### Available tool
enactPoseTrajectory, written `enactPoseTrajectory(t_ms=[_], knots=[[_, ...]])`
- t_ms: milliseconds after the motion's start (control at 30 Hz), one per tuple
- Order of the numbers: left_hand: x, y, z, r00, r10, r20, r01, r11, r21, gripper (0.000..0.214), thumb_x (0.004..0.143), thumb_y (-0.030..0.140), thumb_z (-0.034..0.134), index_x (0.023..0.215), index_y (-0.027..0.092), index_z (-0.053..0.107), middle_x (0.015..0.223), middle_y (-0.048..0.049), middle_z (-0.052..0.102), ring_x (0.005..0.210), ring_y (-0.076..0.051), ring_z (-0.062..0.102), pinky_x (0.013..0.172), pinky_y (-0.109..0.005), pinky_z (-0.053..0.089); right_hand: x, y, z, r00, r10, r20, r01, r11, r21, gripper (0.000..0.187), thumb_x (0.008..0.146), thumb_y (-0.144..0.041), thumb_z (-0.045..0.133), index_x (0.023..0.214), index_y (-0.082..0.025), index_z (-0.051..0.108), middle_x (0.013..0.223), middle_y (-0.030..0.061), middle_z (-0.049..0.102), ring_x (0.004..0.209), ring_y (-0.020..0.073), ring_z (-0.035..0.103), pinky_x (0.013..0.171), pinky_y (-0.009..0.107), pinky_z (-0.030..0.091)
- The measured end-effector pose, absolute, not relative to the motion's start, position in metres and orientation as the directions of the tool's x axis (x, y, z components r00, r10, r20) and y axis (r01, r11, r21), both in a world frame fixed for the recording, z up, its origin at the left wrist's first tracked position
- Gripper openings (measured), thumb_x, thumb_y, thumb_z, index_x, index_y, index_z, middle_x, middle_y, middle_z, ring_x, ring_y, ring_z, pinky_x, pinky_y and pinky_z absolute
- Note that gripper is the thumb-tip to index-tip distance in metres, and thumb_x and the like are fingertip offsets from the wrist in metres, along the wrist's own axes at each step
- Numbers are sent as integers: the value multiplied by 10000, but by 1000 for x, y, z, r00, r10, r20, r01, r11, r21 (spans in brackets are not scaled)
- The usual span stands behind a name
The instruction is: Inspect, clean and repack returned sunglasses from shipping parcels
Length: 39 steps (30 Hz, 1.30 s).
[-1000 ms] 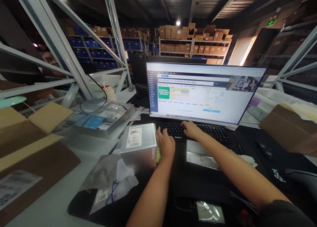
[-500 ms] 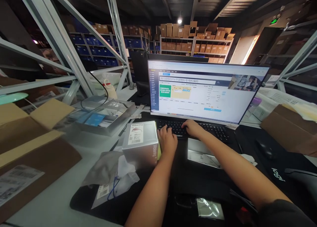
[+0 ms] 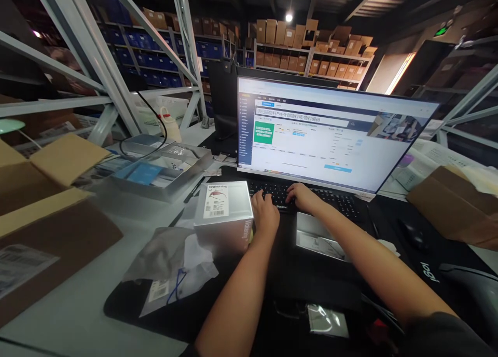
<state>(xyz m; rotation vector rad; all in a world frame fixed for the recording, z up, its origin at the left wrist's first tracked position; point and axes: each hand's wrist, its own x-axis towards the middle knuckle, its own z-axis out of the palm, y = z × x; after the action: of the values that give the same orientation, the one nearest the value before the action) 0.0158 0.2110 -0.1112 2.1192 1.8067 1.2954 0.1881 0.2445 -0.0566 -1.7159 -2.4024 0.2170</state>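
My left hand (image 3: 266,210) rests on the left part of a black keyboard (image 3: 282,193), fingers spread over the keys and holding nothing. Further right, my right hand (image 3: 302,196) also lies on the keys, its fingers bent but apart. Behind the keyboard stands a lit monitor (image 3: 303,149) with Chinese text and a green panel. Close beside my left hand sits a silver-grey box (image 3: 223,222) marked "Wakening", with a glasses picture on its label. Under my right forearm is a small open silver box (image 3: 317,235).
Left of the silver-grey box lie a translucent bag (image 3: 159,256) and an open carton (image 3: 58,232). A tray of papers (image 3: 167,175) stands behind. At right are a mouse (image 3: 413,235) and another carton (image 3: 451,206). A shiny packet (image 3: 327,320) lies in front.
The view has shifted slightly. Both hands stay at the keyboard with small finger movements. On the screen, the yellow picture beside the green panel has gone.
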Motion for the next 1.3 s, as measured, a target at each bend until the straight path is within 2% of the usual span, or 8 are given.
enactPoseTrajectory(t_ms=[200,300,500,667,967,1067,1167,1300], knots=[[17,209,-112,-45,835,548,767,-322,555,321,766,27,576,1064,113,660,1314,-183,549,1311,-344,472,1203,-566,306,181,243,-59,-337,939,61,913,342,-220,142,866,-101,702,988,-164,737,1309,90,618,1262,270,521,1082,498,424],[17,209,-112,-51,834,549,765,-321,558,296,776,32,581,1050,109,663,1314,-187,548,1307,-347,471,1200,-568,307,178,243,-58,-333,941,61,916,338,-217,126,882,-130,700,1000,-165,725,1328,90,606,1280,273,506,1091,502,412],[16,209,-112,-55,830,555,770,-319,552,306,777,22,567,1054,112,659,1311,-189,547,1308,-341,471,1200,-575,305,179,243,-54,-243,966,92,942,257,-214,242,967,-306,646,1155,-153,637,1168,75,636,1113,244,600,957,457,511],[15,210,-112,-64,830,555,781,-305,546,316,781,35,572,1077,101,663,1312,-196,545,1305,-344,474,1205,-573,298,179,242,-55,-225,973,59,951,232,-205,257,974,-341,640,1149,-153,631,1140,72,639,1037,222,626,897,423,542],[16,207,-109,-48,836,547,804,-292,517,379,810,78,562,1166,129,683,1402,-194,501,1353,-360,438,1206,-581,290,171,240,-54,-291,955,61,944,297,-142,259,920,-186,676,1177,-170,654,1229,78,604,1191,266,539,1020,480,456],[16,207,-109,-20,833,553,812,-309,495,384,812,95,573,1169,153,705,1435,-190,487,1366,-367,431,1215,-595,260,170,238,-55,-284,957,64,949,290,-125,268,919,-204,682,1182,-166,648,1238,81,598,1190,269,539,1016,482,457],[16,207,-110,13,826,563,816,-334,471,319,810,113,591,1081,173,748,1461,-177,485,1377,-383,427,1220,-620,228,170,237,-54,-267,961,70,955,274,-113,239,934,-244,678,1157,-165,652,1237,80,605,1185,265,551,1012,486,467],[17,208,-109,2,811,585,819,-337,465,284,833,114,559,1053,140,736,1488,-200,459,1395,-386,414,1222,-624,218,168,236,-53,-249,965,88,960,257,-107,215,965,-292,644,1139,-167,653,1224,79,614,1172,256,562,1009,481,472]])
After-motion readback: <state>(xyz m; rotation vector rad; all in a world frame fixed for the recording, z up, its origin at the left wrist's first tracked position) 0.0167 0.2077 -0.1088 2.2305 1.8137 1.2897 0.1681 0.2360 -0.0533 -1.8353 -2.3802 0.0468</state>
